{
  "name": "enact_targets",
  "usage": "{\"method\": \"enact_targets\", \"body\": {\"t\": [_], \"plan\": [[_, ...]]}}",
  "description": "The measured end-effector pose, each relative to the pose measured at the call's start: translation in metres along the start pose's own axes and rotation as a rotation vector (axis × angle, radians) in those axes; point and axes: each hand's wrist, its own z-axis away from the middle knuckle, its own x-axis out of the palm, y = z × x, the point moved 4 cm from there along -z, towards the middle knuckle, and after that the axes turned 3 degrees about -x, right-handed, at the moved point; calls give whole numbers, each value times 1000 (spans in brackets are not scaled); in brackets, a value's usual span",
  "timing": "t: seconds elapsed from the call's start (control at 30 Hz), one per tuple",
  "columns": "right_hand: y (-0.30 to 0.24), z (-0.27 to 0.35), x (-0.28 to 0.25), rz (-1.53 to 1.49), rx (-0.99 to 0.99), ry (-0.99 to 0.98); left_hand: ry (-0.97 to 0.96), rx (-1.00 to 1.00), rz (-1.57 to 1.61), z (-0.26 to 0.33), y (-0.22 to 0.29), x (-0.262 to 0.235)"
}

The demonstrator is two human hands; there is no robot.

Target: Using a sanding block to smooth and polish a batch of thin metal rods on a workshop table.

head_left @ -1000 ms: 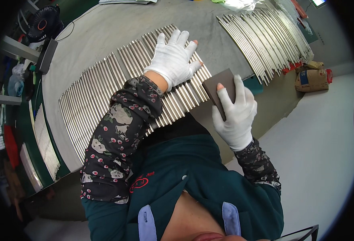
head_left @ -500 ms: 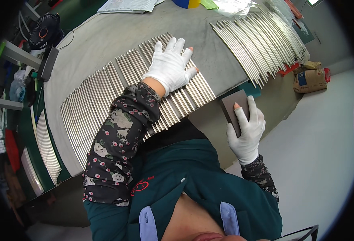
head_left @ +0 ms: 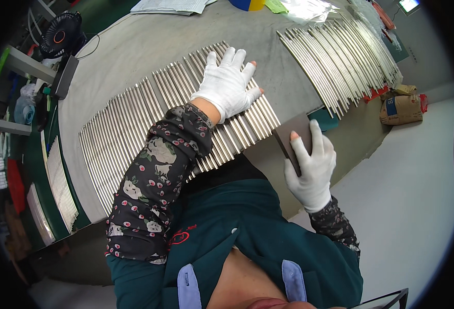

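Observation:
My left hand (head_left: 228, 85), in a white glove, lies flat with fingers spread on a long row of thin metal rods (head_left: 134, 129) laid side by side on the grey table (head_left: 149, 51). My right hand (head_left: 312, 167), also gloved, holds a dark brown rectangular pad (head_left: 291, 136) just off the table's near edge, to the right of the rods. The pad touches no rod.
A second batch of metal rods (head_left: 340, 59) lies at the far right of the table. More rods (head_left: 59, 185) rest on a lower shelf at left. A black fan (head_left: 62, 33) stands at the back left. A brown sack (head_left: 401, 108) sits on the floor.
My right hand has drawn the pad back from the rods toward the table's edge and lower. The left hand has stayed pressed on the rods.

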Motion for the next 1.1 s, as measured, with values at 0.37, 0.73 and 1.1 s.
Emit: {"method": "enact_targets", "body": {"t": [0.37, 0.73, 1.1], "plan": [[25, 38, 0, 5, 124, -25, 72, 184, 136, 21, -17, -28], [37, 28, -3, 21, 130, 64, -90, 187, -37, 80, -60, -21], [14, 24, -10, -79, 52, 87, -53, 205, -52, 42, -34, -11]]}}
